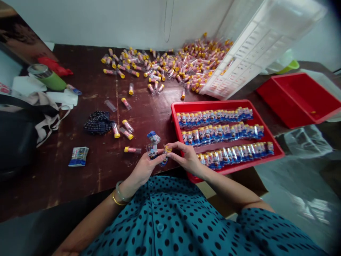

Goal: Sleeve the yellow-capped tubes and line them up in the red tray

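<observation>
My right hand (188, 159) pinches a small clear tube (167, 150) by its yellow cap, in front of my body at the table's edge. Around the tube's lower part shows a blue printed label. My left hand (146, 166) is closed on a printed plastic label sleeve (152, 152), and its thumb reaches to the tube. Just beyond the fingers a loose blue label sleeve (153, 137) lies on the table. To the left of my left hand rests a yellow-capped tube (132, 150) with pink content.
A red tray (226, 105) at the right holds three rows of labelled tubes. Behind it leans a white plastic crate (255, 49) beside a large pile of unlabelled tubes (170, 64). At the left are a label stack (79, 156), dark checked cloth (98, 123) and green bottle (54, 80).
</observation>
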A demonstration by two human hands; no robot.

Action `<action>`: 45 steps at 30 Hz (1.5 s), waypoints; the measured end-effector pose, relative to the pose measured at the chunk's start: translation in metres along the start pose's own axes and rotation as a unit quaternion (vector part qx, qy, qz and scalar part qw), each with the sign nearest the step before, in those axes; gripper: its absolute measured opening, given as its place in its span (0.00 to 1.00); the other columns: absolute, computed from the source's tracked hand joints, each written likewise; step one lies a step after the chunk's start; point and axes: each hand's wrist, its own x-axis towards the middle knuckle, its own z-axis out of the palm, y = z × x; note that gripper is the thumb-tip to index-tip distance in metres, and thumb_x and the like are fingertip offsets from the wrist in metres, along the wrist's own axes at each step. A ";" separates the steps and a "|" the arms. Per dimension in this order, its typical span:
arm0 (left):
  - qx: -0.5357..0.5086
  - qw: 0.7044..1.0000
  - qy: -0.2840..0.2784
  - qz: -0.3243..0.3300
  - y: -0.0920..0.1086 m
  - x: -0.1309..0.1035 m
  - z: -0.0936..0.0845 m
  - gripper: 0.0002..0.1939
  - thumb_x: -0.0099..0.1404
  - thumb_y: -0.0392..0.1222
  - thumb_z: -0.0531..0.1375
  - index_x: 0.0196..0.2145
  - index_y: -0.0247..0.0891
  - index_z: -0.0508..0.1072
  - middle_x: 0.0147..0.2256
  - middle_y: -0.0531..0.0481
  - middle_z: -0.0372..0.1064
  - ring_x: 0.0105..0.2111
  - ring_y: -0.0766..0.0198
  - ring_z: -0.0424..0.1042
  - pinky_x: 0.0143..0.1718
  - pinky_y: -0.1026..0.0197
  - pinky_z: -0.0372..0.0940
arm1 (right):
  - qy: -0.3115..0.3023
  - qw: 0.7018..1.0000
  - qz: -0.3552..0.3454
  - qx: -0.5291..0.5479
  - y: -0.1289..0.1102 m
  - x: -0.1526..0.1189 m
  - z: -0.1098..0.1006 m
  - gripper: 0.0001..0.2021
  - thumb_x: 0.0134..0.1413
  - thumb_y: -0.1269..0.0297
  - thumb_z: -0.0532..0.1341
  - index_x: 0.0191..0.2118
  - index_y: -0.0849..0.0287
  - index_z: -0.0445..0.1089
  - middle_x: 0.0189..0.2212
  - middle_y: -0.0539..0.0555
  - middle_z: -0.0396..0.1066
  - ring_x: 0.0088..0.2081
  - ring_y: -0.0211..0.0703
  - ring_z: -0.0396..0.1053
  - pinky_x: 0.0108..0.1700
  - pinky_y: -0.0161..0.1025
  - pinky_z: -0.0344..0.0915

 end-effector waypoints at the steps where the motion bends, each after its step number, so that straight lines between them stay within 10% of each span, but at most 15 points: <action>1: 0.001 1.000 -0.004 0.000 0.001 0.000 0.001 0.15 0.56 0.44 0.70 0.42 0.40 0.82 0.44 0.47 0.80 0.47 0.56 0.74 0.55 0.54 0.62 | 0.002 1.000 -0.001 0.007 0.000 0.000 0.000 0.10 0.59 0.57 0.65 0.43 0.56 0.73 0.41 0.53 0.77 0.46 0.45 0.75 0.53 0.42 0.69; 6: -0.009 1.000 0.002 -0.003 0.005 0.002 0.008 0.16 0.55 0.44 0.71 0.41 0.39 0.82 0.43 0.47 0.80 0.46 0.56 0.75 0.54 0.56 0.63 | 0.004 1.000 -0.014 0.015 -0.002 -0.001 -0.004 0.12 0.59 0.58 0.65 0.46 0.56 0.71 0.44 0.53 0.75 0.48 0.45 0.74 0.55 0.43 0.68; 13: -0.097 0.994 0.012 -0.053 0.010 0.003 0.020 0.18 0.52 0.44 0.73 0.40 0.38 0.81 0.37 0.48 0.81 0.40 0.57 0.77 0.44 0.58 0.69 | -0.088 0.991 -0.067 -0.076 -0.002 -0.012 -0.007 0.52 0.53 0.63 0.70 0.73 0.51 0.34 0.66 0.61 0.54 0.65 0.52 0.58 0.66 0.48 0.59; 41: -0.087 0.994 0.020 -0.055 0.015 0.005 0.028 0.18 0.51 0.45 0.73 0.40 0.38 0.80 0.35 0.48 0.80 0.38 0.57 0.78 0.42 0.58 0.71 | -0.066 0.996 -0.054 -0.030 0.002 -0.012 -0.012 0.50 0.53 0.62 0.69 0.73 0.50 0.37 0.67 0.59 0.54 0.65 0.51 0.58 0.66 0.47 0.58; 45: -0.055 0.998 0.011 -0.035 0.013 0.005 0.031 0.17 0.52 0.45 0.72 0.40 0.37 0.81 0.38 0.47 0.80 0.41 0.56 0.77 0.48 0.57 0.69 | -0.012 0.997 0.002 0.082 0.000 -0.010 -0.005 0.33 0.60 0.56 0.64 0.68 0.52 0.53 0.57 0.57 0.67 0.60 0.47 0.65 0.63 0.46 0.61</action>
